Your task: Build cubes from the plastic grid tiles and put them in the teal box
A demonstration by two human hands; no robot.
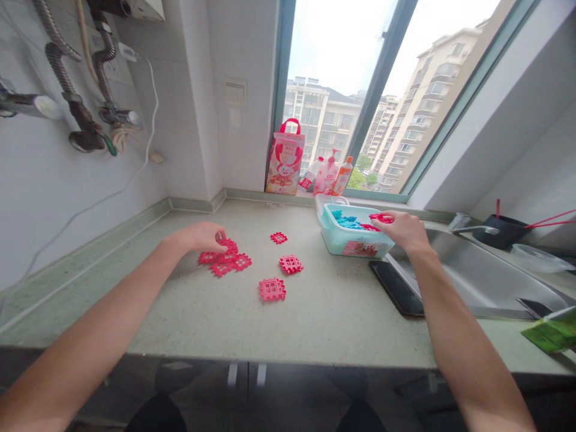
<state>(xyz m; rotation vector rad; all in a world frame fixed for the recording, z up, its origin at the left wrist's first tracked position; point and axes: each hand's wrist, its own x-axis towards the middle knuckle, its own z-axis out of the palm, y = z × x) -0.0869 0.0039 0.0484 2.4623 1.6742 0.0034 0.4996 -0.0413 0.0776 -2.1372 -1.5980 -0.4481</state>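
My left hand (204,236) is closed on a red square building tile (230,245) with notched edges, at the top of a small cluster of like tiles (222,267) on the counter. My right hand (406,229) grips another red tile (381,218) above the right side of a mint-green plastic tub (333,239). Inside the tub lie blue tiles (345,221) and some red ones. Between my hands, a single red tile (278,238) and two pinkish-red pieces (291,264), (272,290) rest on the counter.
A black phone-like slab (396,289) lies by the steel sink (477,276). On the windowsill stand a pink package (285,163) and several bottles (342,176). A black pot (506,233) and a green packet (551,331) are at the right. Pipes (63,75) hang on the left wall.
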